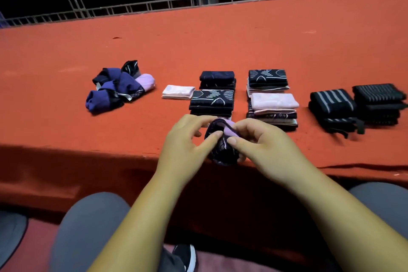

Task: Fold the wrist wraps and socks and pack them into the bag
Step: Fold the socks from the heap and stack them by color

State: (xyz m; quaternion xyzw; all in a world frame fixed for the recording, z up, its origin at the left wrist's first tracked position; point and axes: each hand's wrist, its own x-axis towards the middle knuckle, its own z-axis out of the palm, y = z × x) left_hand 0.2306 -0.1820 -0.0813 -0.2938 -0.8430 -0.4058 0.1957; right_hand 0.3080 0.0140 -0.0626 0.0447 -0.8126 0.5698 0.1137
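On the left of the orange-red desk point(66, 55) lies a loose heap of rolled socks point(119, 86), dark blue, black and lilac, all touching one another. To its right sits a single pale pink folded sock point(178, 91), just beside two stacks of folded dark socks point(212, 104) that stand one behind the other.

At the desk's near edge the left hand point(183, 141) and right hand point(258, 143) meet on a dark purple sock point(220, 150) with lilac cloth showing at its top. Each grip is closed on it, thumb and forefinger pinching the fabric. The curled fingers hide its sides, and I cannot tell whether it touches the desk. The hands also cover the front of the nearest stacks.

Beyond the right hand stand two more sock stacks point(273, 106), with dark and pink layers mixed. Farthest right are two black piles with grey stripes point(332, 106), blurred, probably the wrist wraps.
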